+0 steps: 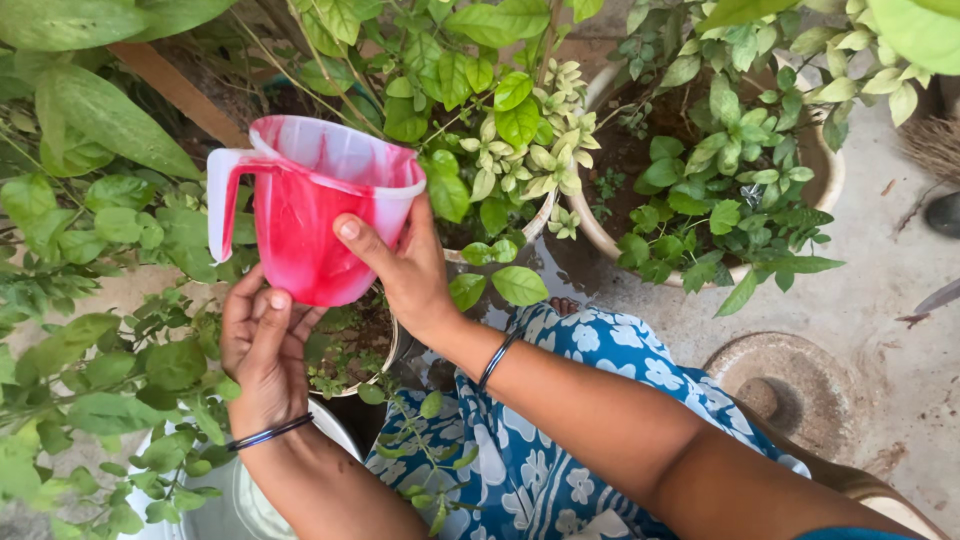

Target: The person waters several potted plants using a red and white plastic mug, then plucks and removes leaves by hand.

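I have the red and white plastic jug (315, 205) held between both hands: my right hand (405, 265) wraps its side with the thumb pressed on the wall, and my left hand (262, 345) cups its base from below, so each grip is closed on the jug. It hangs tilted just above the small pot (362, 350) under my palms. I'd keep the base supported and tip slowly, spout low over the soil.

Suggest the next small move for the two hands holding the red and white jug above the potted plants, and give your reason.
Probably tip the jug a little further over the small pot. The right hand grips its side, the left hand supports its base, and it sits tilted directly above that pot's soil.
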